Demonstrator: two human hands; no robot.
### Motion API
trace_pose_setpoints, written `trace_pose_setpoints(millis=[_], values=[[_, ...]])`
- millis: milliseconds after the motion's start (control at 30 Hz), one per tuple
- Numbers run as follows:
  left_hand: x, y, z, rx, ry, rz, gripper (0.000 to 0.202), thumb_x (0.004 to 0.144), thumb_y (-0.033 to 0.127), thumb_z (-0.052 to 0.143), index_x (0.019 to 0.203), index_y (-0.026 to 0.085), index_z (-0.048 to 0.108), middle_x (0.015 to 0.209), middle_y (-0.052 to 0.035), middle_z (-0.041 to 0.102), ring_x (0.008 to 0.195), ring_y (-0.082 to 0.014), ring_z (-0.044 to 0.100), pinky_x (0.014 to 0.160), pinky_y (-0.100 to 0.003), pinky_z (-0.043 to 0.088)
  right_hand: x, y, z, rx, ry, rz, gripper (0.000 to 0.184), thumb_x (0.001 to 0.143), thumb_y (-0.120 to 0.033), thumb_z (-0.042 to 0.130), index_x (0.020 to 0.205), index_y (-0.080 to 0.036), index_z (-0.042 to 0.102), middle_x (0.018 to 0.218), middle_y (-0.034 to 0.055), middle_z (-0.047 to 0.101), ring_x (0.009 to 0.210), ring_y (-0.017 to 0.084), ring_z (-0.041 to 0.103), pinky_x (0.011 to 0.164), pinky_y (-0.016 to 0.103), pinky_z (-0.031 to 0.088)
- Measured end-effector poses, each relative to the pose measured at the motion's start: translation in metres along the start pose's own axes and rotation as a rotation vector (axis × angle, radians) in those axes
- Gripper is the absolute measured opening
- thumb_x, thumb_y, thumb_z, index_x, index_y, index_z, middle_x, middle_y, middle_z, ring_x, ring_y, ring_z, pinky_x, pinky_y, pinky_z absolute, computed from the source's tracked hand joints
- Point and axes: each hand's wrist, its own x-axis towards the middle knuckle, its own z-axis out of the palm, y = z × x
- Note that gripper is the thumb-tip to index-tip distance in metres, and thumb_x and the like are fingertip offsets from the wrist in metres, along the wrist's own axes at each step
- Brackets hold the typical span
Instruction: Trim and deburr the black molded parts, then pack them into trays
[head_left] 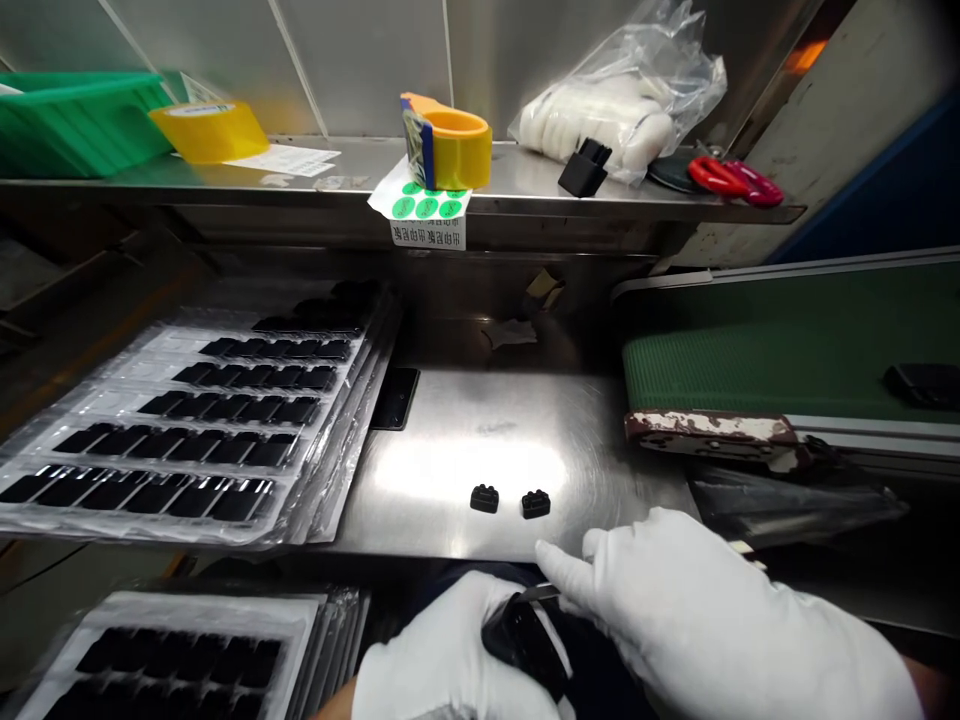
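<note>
Both my hands wear white gloves and work low at the front edge of the steel table (465,440). My left hand (442,660) is closed around a black plastic part (525,640). My right hand (697,610) reaches over it, forefinger and thumb pinched at the part's top edge. Two small black plugs (484,498) (535,504) lie on the table just beyond my fingers.
A stack of clear trays (187,420) filled with black parts sits at left, another stack (180,650) lower down. A green conveyor belt (787,350) at right carries a black part (922,383). The shelf holds a tape dispenser (446,140), yellow tape (210,128), green bin (67,120), bagged items (615,110).
</note>
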Motion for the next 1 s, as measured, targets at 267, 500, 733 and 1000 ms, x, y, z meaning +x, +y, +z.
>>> trace_pose_setpoints(millis=[267,500,733,1000], values=[[0.001,-0.013,-0.001,-0.054,-0.054,-0.035,0.023,0.058,0.030,0.077,0.073,0.014,0.071,0.072,0.0016,0.068,0.073,-0.0196,0.064,0.072,-0.029,0.051,-0.008,-0.004,0.002,-0.042,0.028,-0.073,0.037,0.055,-0.002,0.051,0.082,-0.027,0.060,0.046,-0.0075,0.056,0.028,0.016,0.042,0.035,0.030,0.002],[0.000,-0.007,0.003,-0.047,-0.072,-0.046,0.021,0.058,0.032,0.078,0.071,0.017,0.073,0.069,0.0053,0.068,0.075,-0.0195,0.065,0.079,-0.033,0.050,-0.004,-0.006,0.003,0.058,-0.047,-0.115,0.018,0.065,-0.011,0.060,0.077,-0.024,0.060,0.050,-0.0054,0.062,0.032,0.016,0.048,0.035,0.029,0.007],[0.012,-0.061,-0.004,0.067,0.068,-0.050,0.021,0.045,0.031,0.083,0.057,0.020,0.070,0.052,0.0081,0.059,0.059,-0.0194,0.062,0.055,-0.029,0.049,-0.002,-0.002,-0.012,0.041,-0.227,-0.150,0.017,0.069,-0.010,0.066,0.080,-0.023,0.063,0.057,-0.0032,0.067,0.039,0.018,0.057,0.035,0.027,0.016],[0.009,-0.062,-0.010,0.090,0.014,-0.050,0.017,0.046,0.020,0.082,0.060,0.020,0.071,0.051,0.0082,0.058,0.060,-0.0185,0.063,0.056,-0.028,0.048,0.016,-0.006,-0.025,-0.036,-0.404,-0.187,0.031,0.058,-0.005,0.067,0.085,-0.020,0.070,0.062,-0.0002,0.069,0.042,0.018,0.059,0.033,0.028,0.014]])
